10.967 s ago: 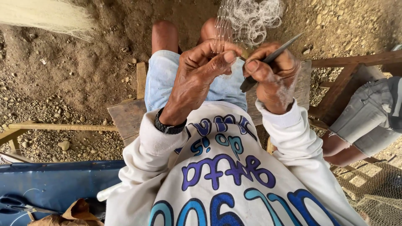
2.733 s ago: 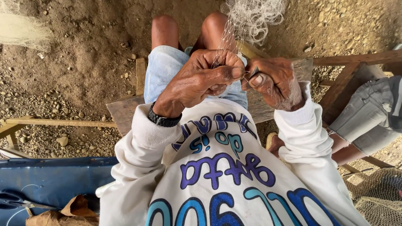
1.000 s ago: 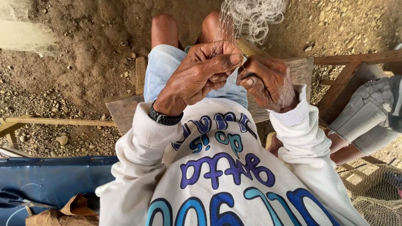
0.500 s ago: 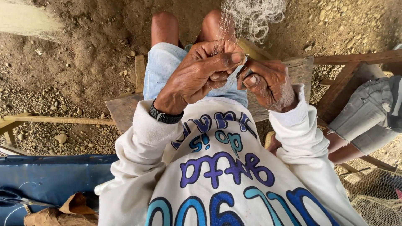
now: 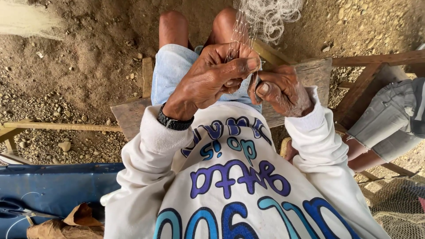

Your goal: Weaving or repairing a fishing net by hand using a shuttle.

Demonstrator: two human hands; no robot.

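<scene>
Both hands at the net, above the knees.
I see left hand (image 5: 212,77) fingers pinching net (image 5: 265,15) strands; right hand (image 5: 281,90) curled shut, contents hidden.

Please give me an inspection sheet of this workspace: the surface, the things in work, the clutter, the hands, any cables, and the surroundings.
Surface: weathered grey wooden bench on stony dirt ground.
Job's things: fine pale fishing net, hanging over the knees into both hands.
Clutter: scissors and crumpled brown paper on blue tarpaulin.
Hands: left hand pinches net strands; right hand closed beside it, contents hidden.
Cables: nothing seen.
Surroundings: another person's leg in grey shorts; more netting lower right.
</scene>
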